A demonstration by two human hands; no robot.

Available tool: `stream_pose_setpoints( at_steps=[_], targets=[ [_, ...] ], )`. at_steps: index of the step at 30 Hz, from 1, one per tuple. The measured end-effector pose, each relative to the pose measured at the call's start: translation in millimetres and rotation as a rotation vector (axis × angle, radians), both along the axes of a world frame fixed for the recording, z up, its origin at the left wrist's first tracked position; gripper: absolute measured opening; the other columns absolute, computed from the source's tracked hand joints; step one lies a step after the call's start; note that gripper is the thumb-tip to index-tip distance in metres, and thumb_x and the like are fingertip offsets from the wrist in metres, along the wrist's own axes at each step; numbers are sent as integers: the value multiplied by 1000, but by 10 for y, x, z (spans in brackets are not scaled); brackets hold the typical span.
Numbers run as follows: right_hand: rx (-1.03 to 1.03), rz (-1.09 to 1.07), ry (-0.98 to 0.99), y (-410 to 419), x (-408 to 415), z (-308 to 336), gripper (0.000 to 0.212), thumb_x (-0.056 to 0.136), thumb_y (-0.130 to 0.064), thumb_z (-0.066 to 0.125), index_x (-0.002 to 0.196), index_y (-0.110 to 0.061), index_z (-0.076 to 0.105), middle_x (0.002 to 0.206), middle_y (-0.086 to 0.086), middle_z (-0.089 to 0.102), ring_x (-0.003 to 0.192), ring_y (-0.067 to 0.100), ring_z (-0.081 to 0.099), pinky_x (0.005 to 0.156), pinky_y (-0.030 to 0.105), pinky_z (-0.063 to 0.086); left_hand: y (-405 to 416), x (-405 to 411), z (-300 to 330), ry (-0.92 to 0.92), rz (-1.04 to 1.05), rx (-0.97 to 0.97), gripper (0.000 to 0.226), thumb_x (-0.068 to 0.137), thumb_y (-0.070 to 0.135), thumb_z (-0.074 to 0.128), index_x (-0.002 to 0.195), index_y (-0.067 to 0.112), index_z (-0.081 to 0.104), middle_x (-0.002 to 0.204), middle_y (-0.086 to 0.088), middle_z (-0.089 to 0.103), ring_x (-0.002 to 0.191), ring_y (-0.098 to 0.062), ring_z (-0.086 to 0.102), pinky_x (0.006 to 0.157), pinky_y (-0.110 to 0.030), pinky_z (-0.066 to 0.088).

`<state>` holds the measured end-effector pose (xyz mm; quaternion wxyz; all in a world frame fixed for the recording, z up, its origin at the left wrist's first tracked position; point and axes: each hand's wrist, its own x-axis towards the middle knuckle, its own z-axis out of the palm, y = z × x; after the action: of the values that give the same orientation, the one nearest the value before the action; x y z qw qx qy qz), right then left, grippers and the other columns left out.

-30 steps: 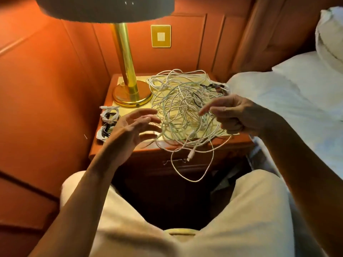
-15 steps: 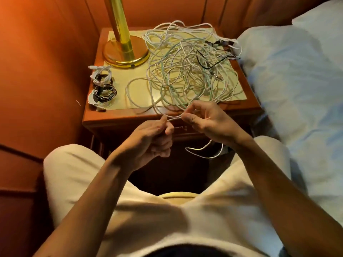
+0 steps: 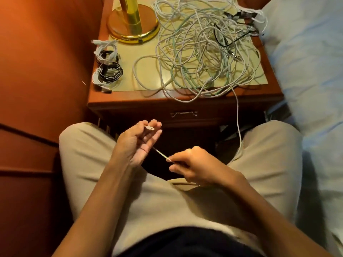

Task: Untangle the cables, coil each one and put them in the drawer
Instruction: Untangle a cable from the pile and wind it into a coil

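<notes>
Left grip (image 3: 138,140) is pinched on the white cable's plug (image 3: 149,128); right grip (image 3: 193,166) is clamped on the cable itself, strung taut between them. From the right grip it's trailed up to the tangle (image 3: 202,51) on the tabletop (image 3: 148,75), above the shut drawer (image 3: 183,115).

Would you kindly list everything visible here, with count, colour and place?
tangle: one, white, pale green and black cables, nightstand top, right
held cable: one, white, runs from tangle over front edge to both hands
coils: a small pile, black and white, number unclear, front left corner
lamp: one, brass, back left
nightstand: one, reddish wood
drawer handle: one, metal, front
bed: one, white, right
left hand: holds plug end
right hand: pinches cable
</notes>
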<state>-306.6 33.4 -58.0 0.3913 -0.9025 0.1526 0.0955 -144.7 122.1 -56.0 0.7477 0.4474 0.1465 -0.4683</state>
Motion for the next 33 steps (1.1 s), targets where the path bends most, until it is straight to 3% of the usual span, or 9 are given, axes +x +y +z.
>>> stream_pose_setpoints(
  at_steps=[3,6,8,11,16,19,24,29,33],
  targets=[
    [81,77,-26,144,-83,93,21,96,-28,62,105,-14,74,80,-7,70,73,8,63,67,30,49,121,5,-271,-172,28,179,23,104,2,37,93,2,57,92,-18,70,88,-27,71,100,-45,51],
    [263,-83,-161,83,-125,188,13,97,-15,62,96,-8,73,61,-19,56,59,0,58,57,19,43,196,-152,-390,-541,-259,171,41,103,4,43,75,13,71,82,-8,74,88,-19,70,89,-33,55],
    [274,-258,-259,-37,-116,204,13,96,-9,62,93,-6,74,59,-23,58,58,-2,59,55,13,40,188,-263,-391,-694,-564,104,32,101,0,46,80,4,71,75,-2,71,79,-12,71,76,-21,54],
    [301,-478,-317,-216,-87,206,15,95,-6,61,88,-5,75,57,-18,61,54,0,58,55,13,42,132,-392,-348,-531,-831,-105,23,102,6,45,92,-2,64,71,-8,65,77,-21,70,76,-26,54],
    [311,-709,-381,-350,-120,158,8,88,-13,73,81,-15,77,64,-7,68,61,3,62,60,18,48,62,-441,-281,-140,-696,-347,24,97,16,44,95,4,64,65,-4,48,58,-14,51,67,-31,51],
    [320,-771,-389,-393,-125,134,5,80,-14,81,77,-16,77,69,-5,72,66,6,66,64,20,52,88,-418,-280,-159,-766,-306,25,96,22,43,100,3,60,67,-3,38,56,-13,38,60,-29,42],
    [313,-702,-396,-384,-40,102,7,78,-12,83,79,-16,77,69,-6,72,67,7,67,65,21,54,100,-389,-199,-283,-992,-299,28,99,21,41,81,12,61,63,-2,34,56,-18,21,54,-25,29],
    [267,-717,-411,-361,-4,13,5,88,-19,74,87,-19,78,76,-9,74,74,6,69,69,23,55,89,-302,-88,-151,-830,-477,17,98,12,43,82,11,50,66,-1,37,56,-11,34,56,-23,36],
    [188,-552,-310,-134,-8,-139,22,95,-18,64,115,-19,74,104,-4,76,96,7,70,87,31,56,-3,-221,-4,-83,-492,-541,10,92,0,45,91,8,52,71,-2,48,63,-11,49,63,-23,47]
  ],
)
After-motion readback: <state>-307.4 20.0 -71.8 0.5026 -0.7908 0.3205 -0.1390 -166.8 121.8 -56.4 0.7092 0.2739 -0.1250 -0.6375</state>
